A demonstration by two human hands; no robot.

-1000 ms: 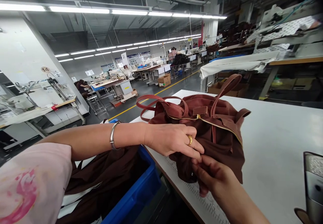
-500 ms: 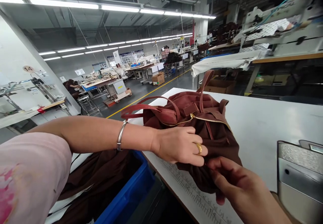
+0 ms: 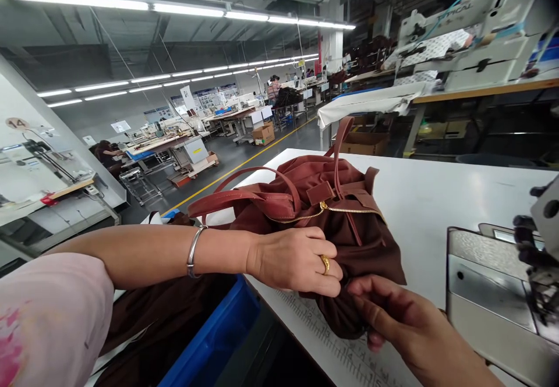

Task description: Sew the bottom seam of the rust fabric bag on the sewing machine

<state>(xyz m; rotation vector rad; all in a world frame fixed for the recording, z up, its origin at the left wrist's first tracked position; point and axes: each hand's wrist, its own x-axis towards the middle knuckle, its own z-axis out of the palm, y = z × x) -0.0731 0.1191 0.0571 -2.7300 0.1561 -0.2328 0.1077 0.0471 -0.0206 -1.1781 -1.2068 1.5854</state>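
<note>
A dark red-brown fabric bag (image 3: 358, 256) with strap handles and a brass zipper (image 3: 353, 209) lies on the white table (image 3: 419, 212). My left hand (image 3: 297, 262), with a ring and a bracelet, is closed on the bag's dark cloth near the table's front edge. Close beside it, my right hand (image 3: 393, 311) pinches the same bunched cloth between thumb and fingers. The exact spot under the left fingertips is hidden.
A blue bin (image 3: 213, 334) holding dark brown cloth stands below the table's front edge at left. A sewing machine's metal bed (image 3: 489, 288) and head (image 3: 541, 247) are at right. Ruler markings (image 3: 340, 346) run along the table edge.
The view has turned slightly right, so more of the sewing machine head shows at the right. Both hands keep their hold on the bag's cloth, with little visible change.
</note>
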